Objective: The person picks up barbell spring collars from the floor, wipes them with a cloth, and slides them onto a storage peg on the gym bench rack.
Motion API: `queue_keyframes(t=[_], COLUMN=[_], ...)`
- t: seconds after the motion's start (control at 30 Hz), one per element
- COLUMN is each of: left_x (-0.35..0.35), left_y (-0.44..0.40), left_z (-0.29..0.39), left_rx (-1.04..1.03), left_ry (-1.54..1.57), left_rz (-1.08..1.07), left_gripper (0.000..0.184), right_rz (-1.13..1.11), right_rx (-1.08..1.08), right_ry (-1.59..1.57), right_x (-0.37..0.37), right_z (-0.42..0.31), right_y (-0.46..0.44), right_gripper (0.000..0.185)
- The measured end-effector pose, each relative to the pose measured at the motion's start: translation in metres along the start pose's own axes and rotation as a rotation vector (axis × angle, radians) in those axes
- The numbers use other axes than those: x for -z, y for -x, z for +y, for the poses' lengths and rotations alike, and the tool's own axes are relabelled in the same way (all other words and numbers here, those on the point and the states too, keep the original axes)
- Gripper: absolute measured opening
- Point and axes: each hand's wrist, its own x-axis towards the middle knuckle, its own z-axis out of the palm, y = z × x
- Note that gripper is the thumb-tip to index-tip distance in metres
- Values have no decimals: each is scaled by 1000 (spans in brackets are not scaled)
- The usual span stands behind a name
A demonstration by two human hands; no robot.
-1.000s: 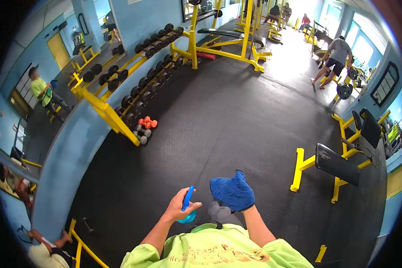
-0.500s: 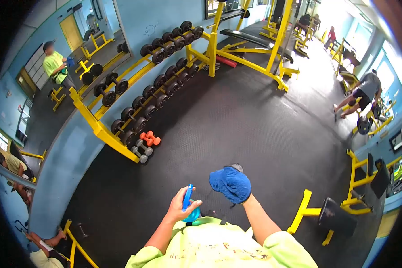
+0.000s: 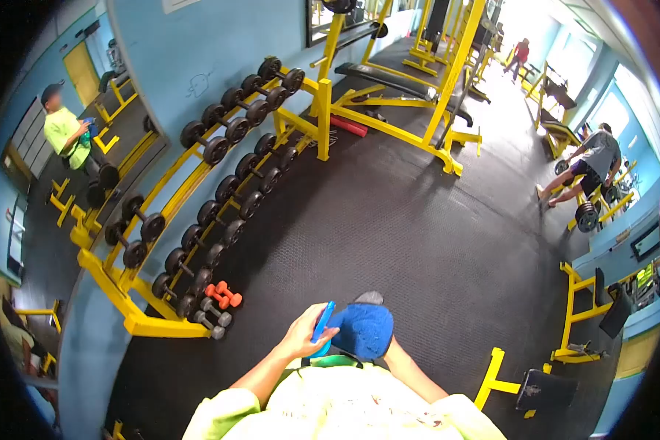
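Head view: spray bottle (image 3: pixel 323 323) in left hand (image 3: pixel 304 334), blue cloth (image 3: pixel 359 326) over right hand (image 3: pixel 376 339)

Your left hand, bottom center of the frame, is wrapped around the upper part of the bottle, thumb across the side facing you. Blue top stands up past your fingers; most of the body is hidden behind them.

Your right hand is just beside it, to the right, covered by the cloth down to the wrist. Fingers hidden, so can't tell if they're spread or closed. Cloth overlaps the bottle's edge in view; can't tell if the two touch. Gray shoe (image 3: pixel 369 298) shows directly above the cloth, on black floor (image 3: pixel 359 227).

Left half of the frame: yellow rack (image 3: pixel 110 286) with two rows of black dumbbells. At its lower end, red dumbbells (image 3: pixel 225 295) and gray dumbbells (image 3: pixel 213 317) sit on the floor. Mirror upper left shows your reflection (image 3: pixel 70 132), bottle and cloth up front.

Lower right: black pad (image 3: pixel 546 389) near yellow frame parts. Upper right: person in gray shirt (image 3: pixel 600 155) bent over by weight plates (image 3: pixel 587 217).
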Motion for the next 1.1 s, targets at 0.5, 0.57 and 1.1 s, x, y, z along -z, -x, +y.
queue_keyframes(t=[0.5, 0.57, 1.1], left_x=[58, 63, 160], left_y=[-234, -263, -595], left_z=[-16, -21, -115], left_rx=[140, 134, 137], left_ry=[-26, -57, -7], left_rz=[409, 491, 489], left_gripper=[55, 54, 51], right_rz=[4, 0, -109], right_rx=[-5, -266, -194], right_ry=[-854, -1258, -330], right_x=[75, 83, 114], right_z=[201, 231, 481], right_y=[-245, -267, -446], right_gripper=[19, 20, 18])
